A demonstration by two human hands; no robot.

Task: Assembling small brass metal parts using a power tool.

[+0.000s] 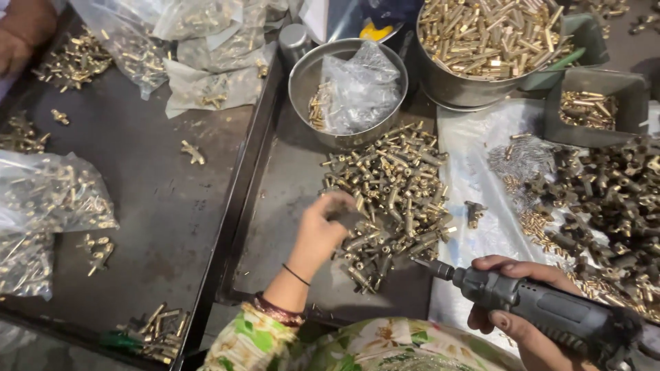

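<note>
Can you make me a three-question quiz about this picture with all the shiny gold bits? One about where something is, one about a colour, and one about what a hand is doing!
1. Where is the left hand?
A. On the pile of brass fittings
B. Inside the big steel pot
C. Flat on the plastic bags

2. What colour is the power tool?
A. Bright red
B. Dark grey
C. White

3. How is the right hand placed?
A. Open and empty
B. Wrapped around the power tool
C. Pinching a bag

Answers: 1 A, its fingers reach into the loose pile in the tray. 2 B, the whole body of the tool looks dark grey. 3 B, the fingers curl around the tool's body, its tip pointing towards the pile.
</note>
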